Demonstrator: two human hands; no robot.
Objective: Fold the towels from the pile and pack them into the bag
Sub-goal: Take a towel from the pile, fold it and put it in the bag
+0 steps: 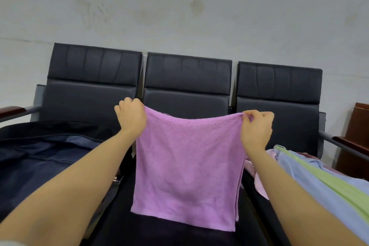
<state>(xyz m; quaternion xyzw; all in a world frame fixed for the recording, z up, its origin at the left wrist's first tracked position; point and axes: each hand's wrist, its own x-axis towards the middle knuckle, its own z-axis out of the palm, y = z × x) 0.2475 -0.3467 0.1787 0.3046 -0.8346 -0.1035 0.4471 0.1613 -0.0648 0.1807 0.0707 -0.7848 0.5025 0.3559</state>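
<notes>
Hanging in the air between 2 raised hands, a purple towel [187,168] was stretched out flat in front of the middle seat [187,90] of a row of 3 black padded chairs. The left hand [130,117] was curled into a fist around the towel's upper left corner, its knuckles turned away from the camera. The right hand [257,128] pinched the upper right corner between thumb and fingers, with the remaining fingers bent inward. The top edge sagged slightly between the 2 grips. Along the right side several layered edges showed, so the towel was already doubled over, and its bottom edge hung low over the dark seat cushion; whether it touched the cushion could not be told. Both bare forearms reached forward from the lower corners of the view. On the left seat [89,96] lay a dark navy bag [40,158], spread open, its lining visible in folds. On the right seat [279,106] sat the pile of towels [311,177], with light blue and green pieces on top and a pale pink one poking out beneath, just beside the right forearm. A reddish-brown armrest [12,110] showed at the far left, and a brown wooden piece of furniture [359,126] stood at the far right. Behind the chairs rose a pale, smudged wall [179,6].
</notes>
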